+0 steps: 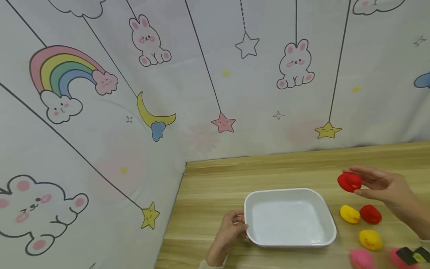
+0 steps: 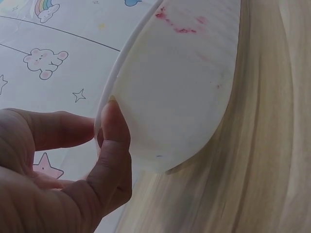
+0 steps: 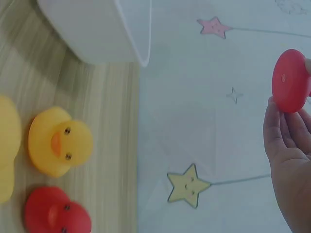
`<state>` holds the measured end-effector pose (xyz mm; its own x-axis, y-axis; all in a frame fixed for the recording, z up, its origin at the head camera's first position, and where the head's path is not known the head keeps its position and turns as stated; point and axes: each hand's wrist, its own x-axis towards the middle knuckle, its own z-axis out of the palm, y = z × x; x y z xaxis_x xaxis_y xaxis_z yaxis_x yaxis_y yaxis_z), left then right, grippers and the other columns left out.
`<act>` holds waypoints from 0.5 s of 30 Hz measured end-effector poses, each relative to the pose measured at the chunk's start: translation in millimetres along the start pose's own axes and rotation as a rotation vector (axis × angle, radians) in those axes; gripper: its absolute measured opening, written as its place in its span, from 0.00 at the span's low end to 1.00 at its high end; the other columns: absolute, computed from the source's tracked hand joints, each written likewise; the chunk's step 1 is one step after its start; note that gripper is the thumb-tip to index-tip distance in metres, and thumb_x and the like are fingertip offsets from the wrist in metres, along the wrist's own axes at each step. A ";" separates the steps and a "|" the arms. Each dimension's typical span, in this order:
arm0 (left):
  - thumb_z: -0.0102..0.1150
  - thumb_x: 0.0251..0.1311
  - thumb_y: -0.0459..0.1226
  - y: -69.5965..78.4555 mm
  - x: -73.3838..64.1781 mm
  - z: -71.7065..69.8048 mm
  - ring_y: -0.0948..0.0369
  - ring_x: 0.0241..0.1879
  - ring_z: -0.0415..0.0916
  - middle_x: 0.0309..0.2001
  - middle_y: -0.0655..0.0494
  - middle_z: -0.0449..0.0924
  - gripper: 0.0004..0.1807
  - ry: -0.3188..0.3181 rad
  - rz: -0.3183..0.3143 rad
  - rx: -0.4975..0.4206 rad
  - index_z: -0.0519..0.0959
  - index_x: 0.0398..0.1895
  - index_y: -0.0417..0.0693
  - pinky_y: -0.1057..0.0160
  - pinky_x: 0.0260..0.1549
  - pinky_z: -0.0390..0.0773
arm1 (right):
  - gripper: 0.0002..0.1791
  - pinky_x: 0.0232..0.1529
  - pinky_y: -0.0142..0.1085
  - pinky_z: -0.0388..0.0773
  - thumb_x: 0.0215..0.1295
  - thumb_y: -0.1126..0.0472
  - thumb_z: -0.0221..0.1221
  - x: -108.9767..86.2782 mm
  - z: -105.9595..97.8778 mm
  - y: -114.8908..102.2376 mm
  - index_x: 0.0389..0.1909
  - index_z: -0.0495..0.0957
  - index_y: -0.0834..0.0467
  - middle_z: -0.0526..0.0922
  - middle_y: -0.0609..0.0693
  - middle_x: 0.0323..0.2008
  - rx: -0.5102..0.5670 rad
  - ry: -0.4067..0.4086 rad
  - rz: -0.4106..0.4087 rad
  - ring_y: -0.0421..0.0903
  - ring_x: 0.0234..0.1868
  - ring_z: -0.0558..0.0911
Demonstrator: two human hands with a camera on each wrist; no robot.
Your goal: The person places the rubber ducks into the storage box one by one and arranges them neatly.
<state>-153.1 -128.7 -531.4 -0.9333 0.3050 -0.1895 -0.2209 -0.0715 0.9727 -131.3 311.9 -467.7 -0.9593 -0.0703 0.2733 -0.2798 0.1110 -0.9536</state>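
The right hand (image 1: pixel 386 186) is holding a shiny red toy duck with a flat round bottom (image 1: pixel 349 182) up off the pale, stripy wood table (image 1: pixel 201 186). The thumb and fingers are pinching it, so they are only as far apart as the duck is wide. In the right wrist view, the flat bottom is showing. I cannot tell which way its beak is pointing.

The left hand (image 1: pixel 231 231) is pinching the left edge of a deep white tray with round corners (image 1: pixel 289 220). Its thumb and fingers are almost closed, with just the thin edge between them.

The tray is lying to the left of the held duck and a bit nearer the person. Its long side is running left to right, and its right end is sitting closest to the duck. The right hand is the nearer one to that end.

Below the held duck, a small bright yellow toy duck (image 1: pixel 350 214) and another red duck (image 1: pixel 371 214) are sitting side by side, just right of the tray. A second yellow duck (image 1: pixel 371 239) is sitting nearer the person.
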 end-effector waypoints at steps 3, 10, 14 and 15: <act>0.55 0.51 0.20 -1.6 -1.2 1.4 0.62 0.24 0.76 0.36 0.48 0.74 0.28 -0.012 -0.009 -0.001 0.67 0.59 0.21 0.69 0.22 0.84 | 0.31 0.45 0.27 0.85 0.60 0.83 0.60 4.7 9.8 -5.1 0.66 0.72 0.67 0.83 0.40 0.56 -0.033 -0.030 -0.007 0.33 0.54 0.82; 0.55 0.50 0.20 -2.3 -3.0 1.3 0.63 0.23 0.76 0.34 0.49 0.75 0.27 -0.005 -0.025 -0.005 0.68 0.58 0.21 0.70 0.21 0.83 | 0.30 0.47 0.29 0.85 0.64 0.76 0.62 21.8 29.6 -16.4 0.67 0.70 0.67 0.82 0.37 0.58 -0.092 -0.128 0.001 0.29 0.56 0.79; 0.55 0.49 0.20 0.6 1.2 -0.1 0.62 0.22 0.76 0.34 0.49 0.75 0.28 -0.003 -0.019 0.012 0.69 0.57 0.20 0.70 0.21 0.84 | 0.30 0.48 0.29 0.85 0.65 0.73 0.62 34.2 38.7 -20.6 0.68 0.70 0.65 0.81 0.37 0.59 -0.100 -0.181 -0.009 0.29 0.58 0.78; 0.55 0.48 0.21 2.0 2.6 -0.3 0.62 0.22 0.76 0.34 0.49 0.75 0.28 -0.002 -0.021 0.015 0.69 0.57 0.20 0.70 0.21 0.84 | 0.29 0.48 0.30 0.85 0.65 0.74 0.62 37.2 41.5 -21.0 0.68 0.70 0.66 0.81 0.38 0.59 -0.094 -0.190 -0.022 0.30 0.58 0.78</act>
<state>-156.0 -128.3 -530.0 -0.9278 0.3086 -0.2095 -0.2361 -0.0508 0.9704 -159.6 265.8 -442.8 -0.9312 -0.2585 0.2568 -0.3114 0.1983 -0.9294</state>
